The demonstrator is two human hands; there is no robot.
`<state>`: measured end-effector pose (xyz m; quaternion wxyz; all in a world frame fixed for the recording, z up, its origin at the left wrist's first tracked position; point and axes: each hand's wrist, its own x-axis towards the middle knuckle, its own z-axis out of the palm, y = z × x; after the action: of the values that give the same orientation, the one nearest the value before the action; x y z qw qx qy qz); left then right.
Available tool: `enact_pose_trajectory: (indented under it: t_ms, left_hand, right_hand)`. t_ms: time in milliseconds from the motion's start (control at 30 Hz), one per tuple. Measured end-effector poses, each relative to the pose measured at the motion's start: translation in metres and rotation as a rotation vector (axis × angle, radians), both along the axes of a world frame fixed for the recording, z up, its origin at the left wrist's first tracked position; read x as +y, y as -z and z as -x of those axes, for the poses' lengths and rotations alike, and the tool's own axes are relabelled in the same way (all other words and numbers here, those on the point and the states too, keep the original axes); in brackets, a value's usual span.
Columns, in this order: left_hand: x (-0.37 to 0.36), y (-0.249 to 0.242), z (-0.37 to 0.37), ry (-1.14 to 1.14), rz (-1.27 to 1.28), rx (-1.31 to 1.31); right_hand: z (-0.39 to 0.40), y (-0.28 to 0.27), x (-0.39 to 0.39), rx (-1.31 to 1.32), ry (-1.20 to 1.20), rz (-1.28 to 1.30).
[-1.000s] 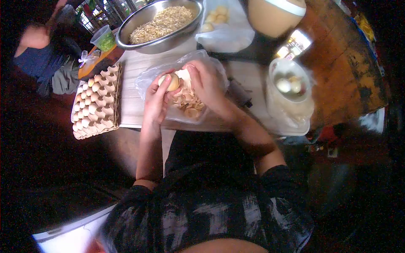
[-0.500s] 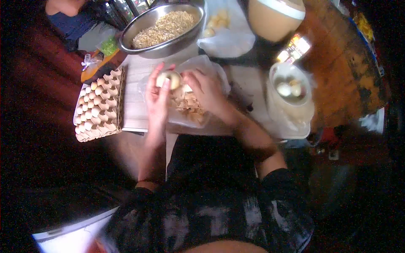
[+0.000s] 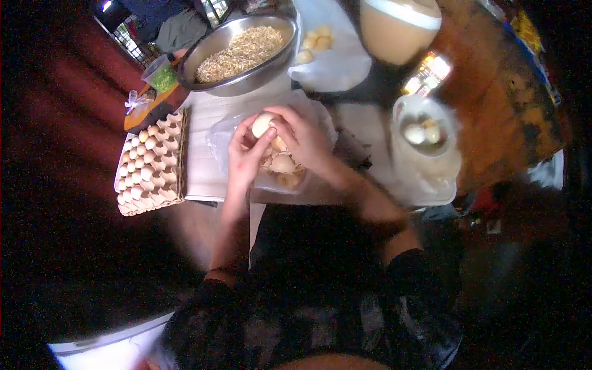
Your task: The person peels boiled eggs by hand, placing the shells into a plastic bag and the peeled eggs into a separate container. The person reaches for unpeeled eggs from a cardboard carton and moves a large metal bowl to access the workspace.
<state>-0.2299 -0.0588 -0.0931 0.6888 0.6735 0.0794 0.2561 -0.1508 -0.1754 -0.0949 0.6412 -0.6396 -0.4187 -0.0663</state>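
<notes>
A pale egg is held up between both hands above a clear plastic bag. My left hand is closed on its left and lower side, thumb on the front. Fingers of my right hand press against the egg's right side. Below them, pieces of eggshell lie on the plastic bag. Whether part of the shell is still on the held egg is too small to tell.
An egg carton stands left. Behind are a steel bowl of husks, a white bag with pale round items and a tan container. A bowl with eggs sits right. A person is at the upper left.
The egg and my left hand have moved right. My right hand has come up against the egg, and a larger shell piece shows below. The person at the upper left has shifted.
</notes>
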Motion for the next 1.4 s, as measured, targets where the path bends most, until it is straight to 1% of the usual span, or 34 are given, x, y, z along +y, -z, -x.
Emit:
enact_pose_trajectory:
  t_ms: [67, 133, 200, 267, 300, 367, 400, 433, 467, 500, 533, 567, 600, 633, 667, 700, 767, 800, 833, 900, 967, 1033, 1100, 1133, 1167, 1233, 1267, 1300, 1367, 1400]
  left_hand:
    - [0.004, 0.003, 0.001, -0.001, -0.01, 0.018]
    - [0.006, 0.007, -0.001, 0.055, 0.02, -0.083]
    - [0.005, 0.005, 0.001, 0.077, 0.033, -0.084]
    - [0.004, 0.001, 0.003, 0.098, 0.045, -0.084]
    - [0.003, 0.0, 0.004, 0.122, 0.043, -0.11]
    - [0.004, 0.001, 0.007, 0.147, 0.044, -0.133]
    - [0.006, 0.001, 0.009, 0.185, 0.115, -0.115]
    - [0.009, 0.001, 0.011, 0.223, 0.186, -0.097]
    - [0.012, 0.0, 0.013, 0.225, 0.186, -0.095]
    - [0.015, -0.001, 0.014, 0.249, 0.249, -0.12]
    - [0.018, -0.001, 0.015, 0.272, 0.311, -0.146]
    - [0.022, -0.002, 0.017, 0.275, 0.309, -0.146]
    - [0.026, -0.004, 0.018, 0.276, 0.343, -0.182]
    - [0.031, -0.007, 0.017, 0.279, 0.376, -0.219]
    - [0.036, -0.014, 0.015, 0.191, 0.34, -0.174]
    - [0.043, -0.023, 0.009, 0.175, 0.304, -0.186]
    - [0.049, -0.051, -0.009, 0.107, 0.031, -0.129]
    - [0.047, -0.067, -0.02, 0.083, -0.035, -0.09]
    - [0.048, -0.078, -0.036, 0.12, -0.154, -0.09]
    - [0.037, -0.099, -0.077, 0.092, -0.406, -0.063]
    - [0.036, -0.1, -0.131, 0.101, -0.751, -0.177]
    - [0.042, -0.089, -0.196, 0.073, -0.924, -0.173]
    - [0.028, -0.094, -0.233, -0.042, -1.065, 0.014]
    - [0.04, -0.081, -0.27, -0.013, -1.041, -0.004]
    - [0.039, -0.084, -0.288, -0.007, -1.043, -0.019]
    - [0.035, -0.091, -0.311, -0.166, -1.252, 0.011]
    - [0.037, -0.097, -0.323, -0.22, -1.285, 0.151]
    - [0.044, -0.101, -0.337, -0.214, -1.287, 0.15]
    - [0.061, -0.103, -0.36, -0.315, -1.208, -0.161]
    - [0.059, -0.11, -0.359, -0.292, -1.199, -0.11]
  right_hand:
    - [-0.002, 0.005, 0.003, -0.028, -0.038, -0.017]
    - [-0.008, 0.007, 0.004, -0.012, -0.053, -0.028]
    - [-0.01, 0.007, 0.004, 0.003, -0.068, -0.039]
    - [-0.009, 0.004, 0.001, 0.36, -0.141, 0.004]
    - [-0.013, 0.005, -0.001, 0.36, -0.141, 0.005]
    - [-0.023, 0.007, -0.004, -0.033, 0.126, 0.16]
    - [-0.021, 0.003, -0.006, -0.032, 0.126, 0.16]
    - [-0.018, -0.002, -0.007, 0.003, 0.117, 0.096]
    - [-0.015, -0.006, -0.008, 0.038, 0.109, 0.032]
    - [-0.013, -0.009, -0.009, 0.039, 0.11, 0.032]
    - [-0.011, -0.012, -0.009, 0.098, 0.088, 0.067]
    - [-0.01, -0.013, -0.009, 0.157, 0.066, 0.101]
    - [-0.008, -0.012, -0.008, 0.154, 0.071, 0.098]
    - [-0.005, -0.011, -0.007, 0.149, 0.003, 0.092]
    - [-0.003, -0.009, -0.006, 0.144, -0.063, 0.086]
    - [-0.004, -0.004, -0.004, 0.141, -0.056, 0.082]
    - [-0.009, 0.006, -0.001, -0.458, 0.104, 0.16]
    - [-0.005, 0.002, -0.005, -0.472, 0.104, 0.246]
    - [-0.005, 0.001, -0.006, -0.479, 0.114, 0.242]
    - [-0.004, 0.0, -0.005, -0.459, 0.101, 0.171]
    - [-0.001, -0.006, -0.008, -0.476, 0.154, 0.173]
    - [-0.005, -0.002, -0.006, -0.441, 0.145, 0.144]
    - [-0.007, -0.001, -0.007, -0.465, 0.147, 0.133]
    - [-0.006, -0.005, -0.012, -0.503, 0.176, 0.179]
    - [-0.005, -0.007, -0.015, -0.538, 0.204, 0.224]
    - [-0.006, -0.006, -0.014, -0.557, 0.207, 0.186]
    - [-0.006, -0.006, -0.014, -0.533, 0.191, 0.193]
    - [-0.006, -0.007, -0.015, -0.509, 0.176, 0.196]
    - [-0.006, -0.011, -0.02, -0.524, 0.206, 0.242]
    - [-0.006, -0.009, -0.019, -0.485, 0.188, 0.235]
